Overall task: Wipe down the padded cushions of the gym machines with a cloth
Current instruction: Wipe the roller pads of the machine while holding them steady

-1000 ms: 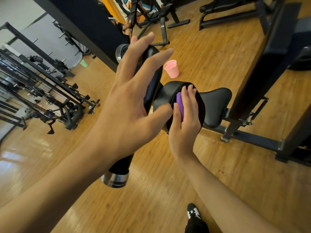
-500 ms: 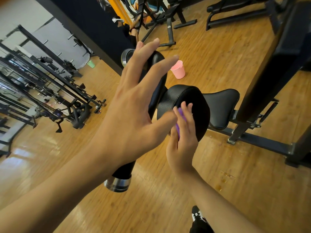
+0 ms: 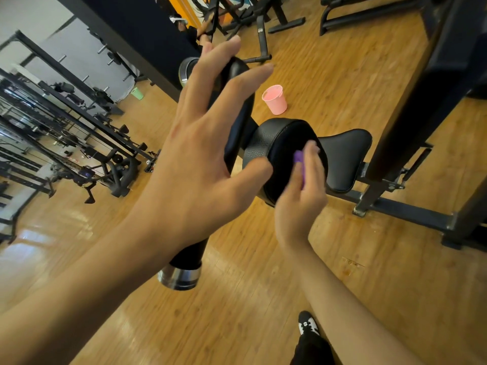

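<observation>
Step in hand: wiping end face of round cushion (image 3: 274, 143). Purple cloth (image 3: 299, 160) pressed flat against it under straight fingers of right hand (image 3: 300, 204), blurred. Left hand (image 3: 200, 164) spread, gripping nothing, steadying long roller pad (image 3: 239, 114) alongside. Hands close, not touching. Next, likely: cloth round the rim, then seat pad (image 3: 342, 159); even pressure needed.

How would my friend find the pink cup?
Start with the wooden floor in the middle of the gym. Just beyond the round black pad, the pink cup stands upright on the boards. The only thing like it is the green cup, far off to the left.
</observation>
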Tool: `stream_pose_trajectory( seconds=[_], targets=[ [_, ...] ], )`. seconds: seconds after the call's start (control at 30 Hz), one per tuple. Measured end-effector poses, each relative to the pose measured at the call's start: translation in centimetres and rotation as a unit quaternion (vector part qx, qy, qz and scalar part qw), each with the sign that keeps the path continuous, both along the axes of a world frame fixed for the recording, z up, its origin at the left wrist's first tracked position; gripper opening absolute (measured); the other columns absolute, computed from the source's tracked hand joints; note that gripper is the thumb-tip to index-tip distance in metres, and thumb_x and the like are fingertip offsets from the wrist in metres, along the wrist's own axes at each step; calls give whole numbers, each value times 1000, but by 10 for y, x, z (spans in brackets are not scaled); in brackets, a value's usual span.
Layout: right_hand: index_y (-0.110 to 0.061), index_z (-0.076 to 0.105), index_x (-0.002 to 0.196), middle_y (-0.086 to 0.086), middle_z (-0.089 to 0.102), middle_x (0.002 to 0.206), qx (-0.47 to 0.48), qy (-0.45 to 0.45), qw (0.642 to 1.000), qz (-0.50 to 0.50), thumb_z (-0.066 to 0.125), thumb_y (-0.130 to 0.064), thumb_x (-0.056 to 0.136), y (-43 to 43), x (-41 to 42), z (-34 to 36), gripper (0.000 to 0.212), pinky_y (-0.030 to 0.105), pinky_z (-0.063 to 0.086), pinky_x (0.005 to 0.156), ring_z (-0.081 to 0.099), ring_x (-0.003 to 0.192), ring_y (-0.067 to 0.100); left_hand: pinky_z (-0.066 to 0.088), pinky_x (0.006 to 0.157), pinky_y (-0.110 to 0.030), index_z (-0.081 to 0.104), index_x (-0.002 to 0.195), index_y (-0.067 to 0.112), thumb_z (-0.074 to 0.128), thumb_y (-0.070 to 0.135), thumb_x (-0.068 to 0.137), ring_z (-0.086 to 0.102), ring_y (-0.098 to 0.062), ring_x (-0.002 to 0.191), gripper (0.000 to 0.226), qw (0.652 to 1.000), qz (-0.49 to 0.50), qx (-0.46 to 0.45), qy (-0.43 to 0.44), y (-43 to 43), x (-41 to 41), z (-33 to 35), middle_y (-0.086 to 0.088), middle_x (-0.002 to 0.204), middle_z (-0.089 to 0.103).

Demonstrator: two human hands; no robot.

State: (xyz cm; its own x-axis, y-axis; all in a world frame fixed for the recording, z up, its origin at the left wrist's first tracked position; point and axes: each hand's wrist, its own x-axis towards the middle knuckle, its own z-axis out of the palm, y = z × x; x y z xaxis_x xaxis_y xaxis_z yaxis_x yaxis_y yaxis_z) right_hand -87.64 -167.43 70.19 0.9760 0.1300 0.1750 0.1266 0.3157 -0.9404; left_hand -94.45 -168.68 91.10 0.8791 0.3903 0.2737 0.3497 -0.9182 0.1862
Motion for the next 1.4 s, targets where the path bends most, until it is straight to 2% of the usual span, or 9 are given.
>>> stream_pose_trajectory(
  seconds=[0.1,0.3,0.5,0.67,0.77,0.9,1.07,1.27,1.4],
  targets=[
    [5,53,142,11,46,151,-1,-183,983,14,50,6,103,6,-5,2,39,44,45,114,45,144,31,26,125,-51,45,154,20,65,27,81,8,-22,161,76,1000,4,16,-6,0,2,0,-3,169,20],
    [-11,56,144,5,54,150,-82,177,980,24,51,-6,105,-6,8,-71,40,45,49,109,49,139,12,34,119,-58,44,154,20,66,25,80,14,-28,159,77,1000,-1,6,8,1,-3,0,-4,168,19],
    [1,54,142,10,47,151,-40,-139,989,26,51,6,103,-4,-11,-26,40,29,44,113,44,145,27,31,122,-55,45,154,18,66,25,80,8,-25,161,77,1000,0,15,4,2,-1,-1,-5,169,19],
    [-17,54,146,-2,56,144,-112,185,975,52,50,-6,106,-12,4,-87,42,21,54,99,52,136,13,30,122,-58,45,153,18,66,24,79,7,-26,161,77,1000,0,3,6,3,-5,0,-5,169,19],
    [-11,51,149,1,47,155,-73,66,994,42,47,-6,107,-9,-9,-35,42,21,45,109,43,145,14,32,121,-56,46,153,18,66,23,80,11,-27,160,76,1000,1,2,2,3,-3,-1,-5,169,20],
    [1,51,145,16,44,155,-51,-146,987,52,49,5,104,-11,-37,-31,41,44,46,113,39,148,28,30,122,-57,45,153,19,67,24,81,8,-25,161,75,1000,1,11,1,2,-3,-1,-4,169,19],
    [-9,51,148,4,47,155,-90,62,994,10,46,1,105,-9,-28,-49,45,38,49,108,44,143,9,33,120,-58,45,153,20,67,23,81,11,-27,160,76,1000,1,5,6,4,-4,1,-2,169,19],
    [2,50,144,17,46,152,-35,-187,981,27,52,12,100,-3,-29,-17,44,49,42,116,40,147,33,26,125,-54,45,153,21,66,24,81,6,-20,161,75,1000,11,8,0,-2,-2,0,-1,170,19],
    [-3,48,149,8,43,157,-94,-16,994,53,48,8,101,-18,-38,-75,49,49,45,112,34,151,26,29,122,-58,45,153,21,66,24,81,6,-23,161,75,1000,9,6,8,0,-9,1,0,169,19]
  ],
)
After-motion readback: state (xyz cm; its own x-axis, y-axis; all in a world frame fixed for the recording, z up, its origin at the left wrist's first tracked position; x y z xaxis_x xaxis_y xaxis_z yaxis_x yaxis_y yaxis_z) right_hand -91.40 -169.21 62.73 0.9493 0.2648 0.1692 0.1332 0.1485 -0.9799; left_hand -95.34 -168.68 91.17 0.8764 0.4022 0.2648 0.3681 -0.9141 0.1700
